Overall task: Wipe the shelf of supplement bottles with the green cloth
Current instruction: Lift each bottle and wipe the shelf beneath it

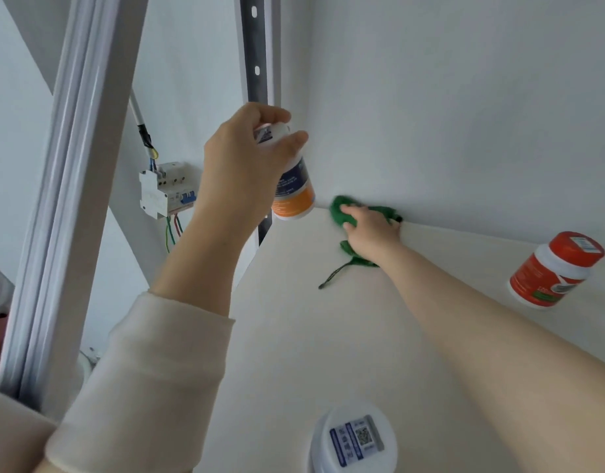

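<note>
The cream shelf (294, 336) runs from the lower centre to the back wall. My right hand (372, 230) presses the green cloth (342, 209) flat into the shelf's far corner, where shelf meets wall; a thin green loop trails from the cloth toward me. My left hand (239, 165) holds a white bottle with a blue and orange label (294, 192) lifted above the shelf's left edge, gripped near its cap.
A red-capped bottle with a red label (553, 271) stands on the shelf at the right. A white-capped bottle (354, 438) stands at the near edge. Left of the shelf are a slotted metal upright (256, 63), a circuit breaker with loose wires (164, 192) and a white frame post (69, 186).
</note>
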